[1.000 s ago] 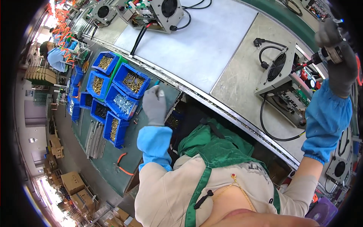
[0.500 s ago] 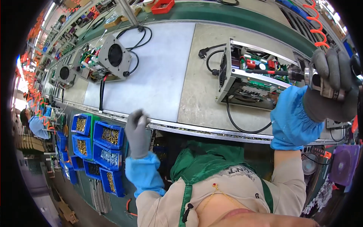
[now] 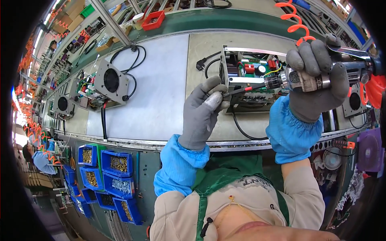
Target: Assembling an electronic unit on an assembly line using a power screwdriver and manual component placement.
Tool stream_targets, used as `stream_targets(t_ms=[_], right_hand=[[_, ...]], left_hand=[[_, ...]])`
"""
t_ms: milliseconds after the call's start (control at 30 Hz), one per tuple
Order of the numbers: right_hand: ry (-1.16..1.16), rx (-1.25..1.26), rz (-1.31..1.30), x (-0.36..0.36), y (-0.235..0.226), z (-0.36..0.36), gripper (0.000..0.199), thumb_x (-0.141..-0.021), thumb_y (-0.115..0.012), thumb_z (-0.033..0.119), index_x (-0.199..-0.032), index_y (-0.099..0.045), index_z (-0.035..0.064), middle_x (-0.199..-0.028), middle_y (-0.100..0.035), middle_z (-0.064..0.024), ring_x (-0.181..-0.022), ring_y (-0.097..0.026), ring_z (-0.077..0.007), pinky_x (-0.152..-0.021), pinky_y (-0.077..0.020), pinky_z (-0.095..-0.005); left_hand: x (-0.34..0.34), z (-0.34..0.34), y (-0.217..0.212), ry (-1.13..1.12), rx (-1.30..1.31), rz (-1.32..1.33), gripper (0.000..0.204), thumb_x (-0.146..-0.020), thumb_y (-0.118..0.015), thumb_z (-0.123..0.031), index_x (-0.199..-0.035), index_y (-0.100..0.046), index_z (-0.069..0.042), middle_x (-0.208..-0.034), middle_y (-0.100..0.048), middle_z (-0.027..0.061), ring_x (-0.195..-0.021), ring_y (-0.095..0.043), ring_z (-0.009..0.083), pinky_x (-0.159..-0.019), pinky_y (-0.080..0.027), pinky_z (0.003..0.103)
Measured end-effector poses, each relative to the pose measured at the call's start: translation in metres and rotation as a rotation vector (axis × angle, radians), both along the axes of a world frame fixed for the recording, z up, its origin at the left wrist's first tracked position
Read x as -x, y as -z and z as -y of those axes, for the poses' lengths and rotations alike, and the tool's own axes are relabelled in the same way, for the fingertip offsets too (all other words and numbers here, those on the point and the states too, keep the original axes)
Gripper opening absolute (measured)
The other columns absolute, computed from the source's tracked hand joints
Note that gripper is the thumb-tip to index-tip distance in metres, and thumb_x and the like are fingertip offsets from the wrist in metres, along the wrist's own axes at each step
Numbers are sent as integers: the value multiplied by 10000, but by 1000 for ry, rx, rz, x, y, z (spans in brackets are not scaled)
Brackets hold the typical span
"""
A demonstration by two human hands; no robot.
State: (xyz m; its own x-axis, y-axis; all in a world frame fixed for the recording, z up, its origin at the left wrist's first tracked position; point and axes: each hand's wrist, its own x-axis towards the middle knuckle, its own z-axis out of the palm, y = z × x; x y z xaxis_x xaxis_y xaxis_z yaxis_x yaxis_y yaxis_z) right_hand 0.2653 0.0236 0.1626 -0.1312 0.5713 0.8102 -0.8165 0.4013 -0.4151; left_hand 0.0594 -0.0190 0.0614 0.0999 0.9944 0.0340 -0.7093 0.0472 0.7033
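Note:
My right hand [image 3: 315,76], in a grey glove, is wrapped round a silver air screwdriver [image 3: 274,82] held level. Its long dark bit has a red band [image 3: 248,88] and points left. My left hand [image 3: 203,110], also gloved, pinches at the bit's tip; whatever is between the fingers is too small or hidden to name. Behind both hands sits an open metal-framed unit [image 3: 251,53] with green circuit boards and red parts. The tool crosses in front of it. A black power cable with a plug [image 3: 200,64] comes off the unit's left side.
Farther left on the bench stands another fan-fronted unit [image 3: 120,86] with black cables. Blue bins [image 3: 116,162] of screws sit below the bench edge at left. An orange coiled hose [image 3: 295,28] hangs at upper right. A red tray [image 3: 153,20] lies at the back.
My left hand has risen from the bins' side to the bit's tip and its fingers have closed there. My right hand has drawn the screwdriver left, in front of the unit.

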Motion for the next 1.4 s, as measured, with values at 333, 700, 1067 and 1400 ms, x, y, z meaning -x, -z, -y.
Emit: stream_targets(t_ms=[333, 700, 1067, 1400], right_hand=[[59, -20, -22, 2, -3, 7, 436, -902, -491, 229, -1279, -431, 18, -780, -405, 11, -707, -420, -138, -698, -381, -368], [34, 28, -43, 4, -2, -3, 430, -882, -516, 242, -1251, -456, 30, -775, -395, 20, -682, -377, -125, -676, -354, -362], [140, 45, -163, -1, 4, -34, 443, -860, -581, 255, -1232, -473, 41, -813, -450, 6, -729, -424, -134, -755, -386, -389], [402, 66, -93, -7, -23, -56, 414, -806, -609, 180, -1160, -485, 4, -819, -442, 10, -763, -425, -122, -776, -364, -361]], left_hand=[[-2, -2, -2, -31, -55, -120, 399, -880, -581, -46, -1255, -494, 59, -1052, -626, 143, -902, -631, 198, -752, -544, 269], [7, -16, -7, -63, -177, -344, 357, -922, -559, -72, -1249, -502, 60, -1063, -626, 153, -907, -648, 199, -720, -558, 271], [6, -64, -8, -138, -348, -411, 370, -942, -550, -95, -1275, -487, 52, -1174, -587, 177, -978, -638, 235, -783, -547, 296], [-19, -207, 27, 648, -257, -447, 820, -925, -244, -684, -1258, -560, -5, -1183, -618, 115, -1108, -569, 215, -998, -404, 353]])
